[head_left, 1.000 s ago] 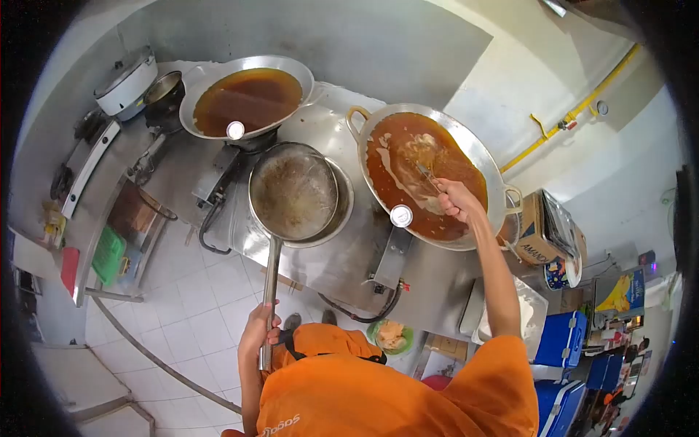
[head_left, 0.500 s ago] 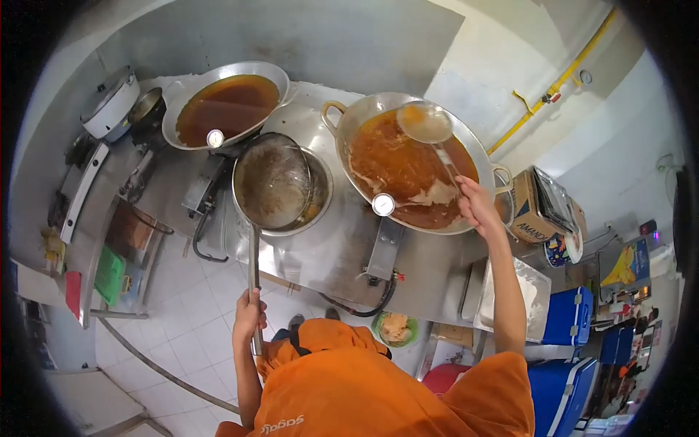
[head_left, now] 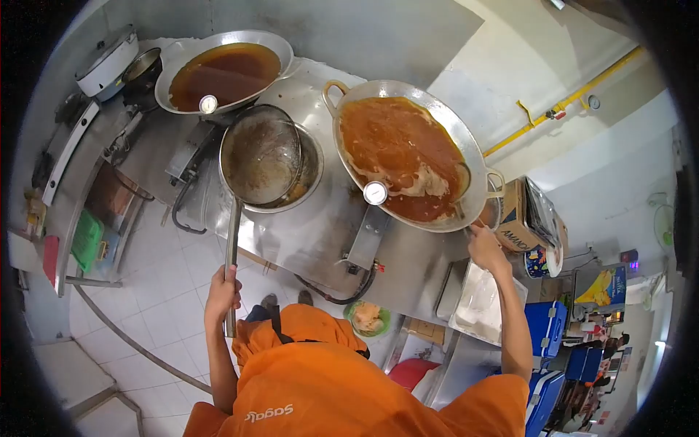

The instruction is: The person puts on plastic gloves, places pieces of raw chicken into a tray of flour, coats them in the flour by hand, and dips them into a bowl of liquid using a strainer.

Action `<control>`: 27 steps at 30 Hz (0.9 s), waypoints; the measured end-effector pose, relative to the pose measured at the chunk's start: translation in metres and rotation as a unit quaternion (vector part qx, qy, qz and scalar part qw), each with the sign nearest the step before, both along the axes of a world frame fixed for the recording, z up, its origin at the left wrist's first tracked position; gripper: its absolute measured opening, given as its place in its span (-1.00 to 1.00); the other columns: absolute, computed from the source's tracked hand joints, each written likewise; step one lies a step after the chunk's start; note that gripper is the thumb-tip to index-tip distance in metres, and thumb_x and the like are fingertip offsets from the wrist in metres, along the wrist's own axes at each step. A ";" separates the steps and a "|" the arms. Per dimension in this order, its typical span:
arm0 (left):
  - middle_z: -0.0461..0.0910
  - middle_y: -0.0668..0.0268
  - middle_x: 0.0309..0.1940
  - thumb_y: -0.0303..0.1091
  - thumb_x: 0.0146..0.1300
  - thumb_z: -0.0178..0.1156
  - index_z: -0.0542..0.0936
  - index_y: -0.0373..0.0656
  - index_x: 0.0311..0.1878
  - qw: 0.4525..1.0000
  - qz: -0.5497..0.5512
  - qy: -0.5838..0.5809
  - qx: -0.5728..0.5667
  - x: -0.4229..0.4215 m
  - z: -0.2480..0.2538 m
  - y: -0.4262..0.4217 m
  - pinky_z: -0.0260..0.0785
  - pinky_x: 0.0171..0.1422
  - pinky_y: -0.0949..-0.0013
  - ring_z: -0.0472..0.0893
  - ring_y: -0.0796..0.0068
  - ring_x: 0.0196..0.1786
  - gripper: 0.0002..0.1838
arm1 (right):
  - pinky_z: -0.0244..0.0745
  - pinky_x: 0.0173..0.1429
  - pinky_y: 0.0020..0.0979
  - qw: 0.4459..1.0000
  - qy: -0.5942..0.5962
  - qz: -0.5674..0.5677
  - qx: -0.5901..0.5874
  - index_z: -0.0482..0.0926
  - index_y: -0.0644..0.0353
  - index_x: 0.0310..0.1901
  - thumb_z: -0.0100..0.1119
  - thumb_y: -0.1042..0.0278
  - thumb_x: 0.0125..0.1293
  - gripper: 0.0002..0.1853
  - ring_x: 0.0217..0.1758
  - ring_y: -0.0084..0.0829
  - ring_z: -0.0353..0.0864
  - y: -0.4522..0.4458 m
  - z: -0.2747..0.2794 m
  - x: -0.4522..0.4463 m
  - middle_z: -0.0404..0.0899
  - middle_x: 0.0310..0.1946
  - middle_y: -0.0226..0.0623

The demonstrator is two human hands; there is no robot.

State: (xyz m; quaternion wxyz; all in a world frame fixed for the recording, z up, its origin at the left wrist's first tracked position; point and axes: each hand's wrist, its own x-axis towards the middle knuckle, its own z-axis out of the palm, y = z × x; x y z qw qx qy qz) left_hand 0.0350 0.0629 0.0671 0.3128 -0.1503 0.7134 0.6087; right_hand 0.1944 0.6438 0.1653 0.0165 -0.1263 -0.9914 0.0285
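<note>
- Head camera shows, nearest, the orange shirt of the person.
- Left hand is closed around the long handle of the big strainer.
- Right hand is closed on the handle end of the long-handled tool, at the rim of the right wok; the tool's head is partly hidden in the brown liquid.
- Beside the right arm is a tray with white powder.
- The strainer is above a metal bowl, covering much of it; I cannot tell if they touch.
- A round dial is at the right wok's near rim.
- Farther, the left wok also contains brown liquid, near the wall.
</note>
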 end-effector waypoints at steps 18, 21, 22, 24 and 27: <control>0.33 0.34 -0.72 -0.18 0.53 -0.11 0.38 -0.35 0.05 0.990 -0.072 0.073 -0.102 -0.009 0.014 0.001 0.22 -0.72 0.34 0.39 0.46 -0.78 -0.64 | -0.18 -0.78 -0.66 0.742 -0.118 -0.242 -0.613 0.39 0.06 0.30 -0.10 0.22 0.54 -0.63 -0.76 -0.80 -0.02 -0.118 0.068 -0.116 0.14 -0.67 -0.64; 0.55 -0.07 -0.64 -0.19 0.50 -0.07 0.40 -0.44 0.05 0.981 -0.097 0.110 -0.127 -0.020 0.009 -0.005 0.38 -0.60 0.12 0.55 0.13 -0.72 -0.60 | -0.18 -0.79 -0.66 0.721 -0.075 -0.257 -0.640 0.40 0.04 0.28 -0.11 0.20 0.54 -0.65 -0.77 -0.80 -0.05 -0.135 0.064 -0.120 0.12 -0.67 -0.66; 0.56 -0.12 -0.61 -0.20 0.50 -0.07 0.41 -0.44 0.04 0.978 -0.114 0.111 -0.132 -0.023 0.012 -0.004 0.41 -0.55 0.07 0.58 0.03 -0.66 -0.61 | -0.18 -0.79 -0.66 0.715 -0.062 -0.264 -0.644 0.41 0.03 0.27 -0.11 0.20 0.54 -0.65 -0.77 -0.80 -0.05 -0.142 0.063 -0.121 0.11 -0.67 -0.66; 0.58 -0.30 -0.46 -0.23 0.48 -0.04 0.44 -0.41 0.05 0.961 -0.141 0.181 -0.153 -0.030 0.004 -0.009 0.43 -0.25 -0.13 0.59 -0.36 -0.36 -0.63 | -0.18 -0.79 -0.65 0.706 -0.037 -0.270 -0.653 0.42 0.05 0.24 -0.10 0.22 0.53 -0.67 -0.78 -0.79 -0.04 -0.152 0.062 -0.125 0.12 -0.68 -0.67; 0.57 -0.34 -0.35 -0.21 0.47 -0.03 0.47 -0.36 0.05 0.966 -0.162 0.154 -0.128 -0.040 -0.003 -0.023 0.37 -0.06 -0.21 0.50 -0.49 -0.16 -0.64 | -0.17 -0.80 -0.67 0.684 -0.004 -0.284 -0.672 0.42 0.03 0.24 -0.09 0.21 0.53 -0.67 -0.78 -0.81 -0.05 -0.164 0.060 -0.133 0.12 -0.68 -0.68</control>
